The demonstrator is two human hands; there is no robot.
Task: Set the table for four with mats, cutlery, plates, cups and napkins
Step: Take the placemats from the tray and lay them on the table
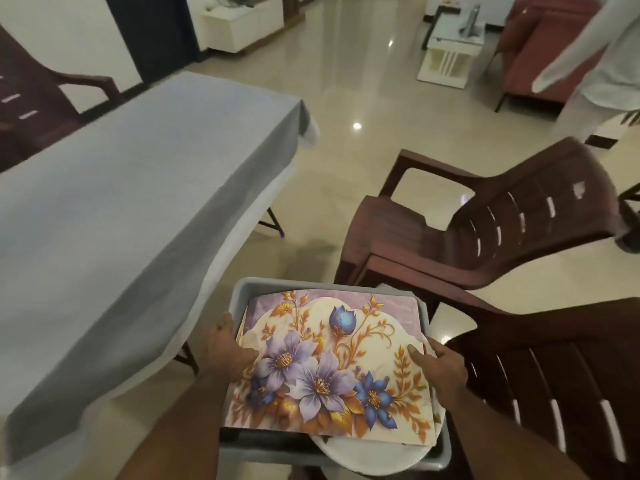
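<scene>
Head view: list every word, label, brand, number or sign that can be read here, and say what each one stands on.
None: no legible text anywhere in this frame.
Top floral place mat, held by the left hand and right hand over the grey bin: flowers and leaves only, no lettering.
Grey tablecloth: plain.
Brown plastic chairs: no visible marks.
Background furniture: too blurred to tell.
</scene>
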